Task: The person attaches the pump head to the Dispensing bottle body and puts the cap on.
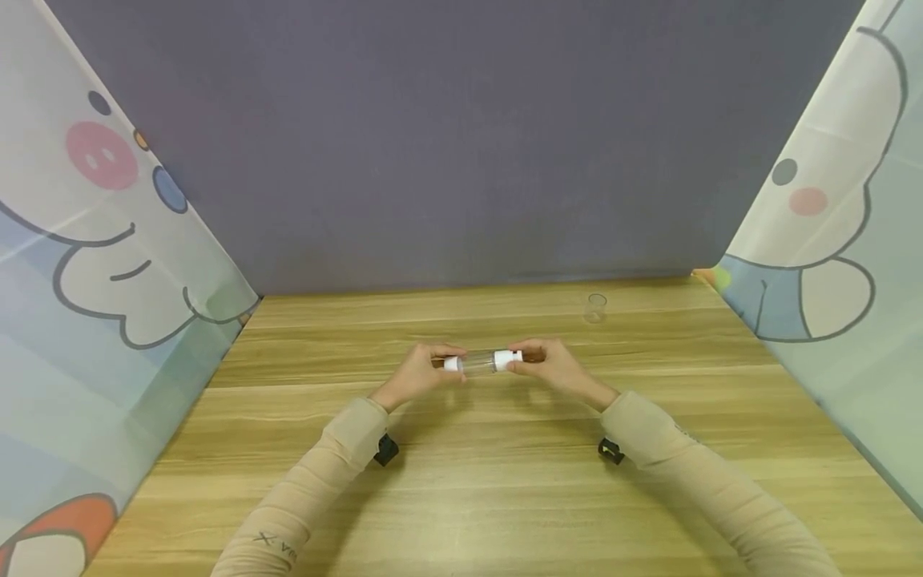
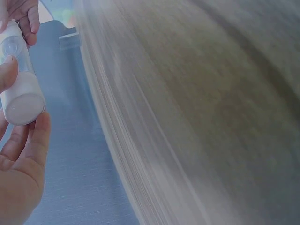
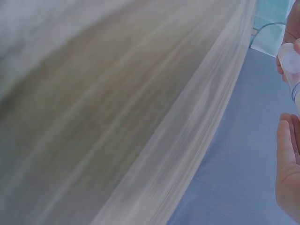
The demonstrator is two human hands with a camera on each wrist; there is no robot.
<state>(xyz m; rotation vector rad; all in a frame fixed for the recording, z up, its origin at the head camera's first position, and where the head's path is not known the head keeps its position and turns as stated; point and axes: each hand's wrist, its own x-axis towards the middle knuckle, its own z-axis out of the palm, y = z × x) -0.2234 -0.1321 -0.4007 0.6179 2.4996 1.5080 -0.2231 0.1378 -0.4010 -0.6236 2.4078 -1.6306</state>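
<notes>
A slim clear bottle (image 1: 477,364) with a white part at each end is held lengthwise between both hands, above the table. My left hand (image 1: 417,375) grips its white left end (image 1: 452,364), thumb and fingers on opposite sides. Around the longer white right end (image 1: 506,360), with a small dark mark on it, is my right hand (image 1: 558,369). In the left wrist view, the flat round face of a white end (image 2: 24,108) points toward the camera. The right wrist view catches only part of the bottle (image 3: 290,65) at its edge, beside the right hand (image 3: 288,171).
A small clear cup (image 1: 594,308) stands toward the back right of the wood-grain table (image 1: 490,497). Behind the table rises a dark grey panel (image 1: 461,144). Cartoon-printed curtains (image 1: 65,264) hang on both sides.
</notes>
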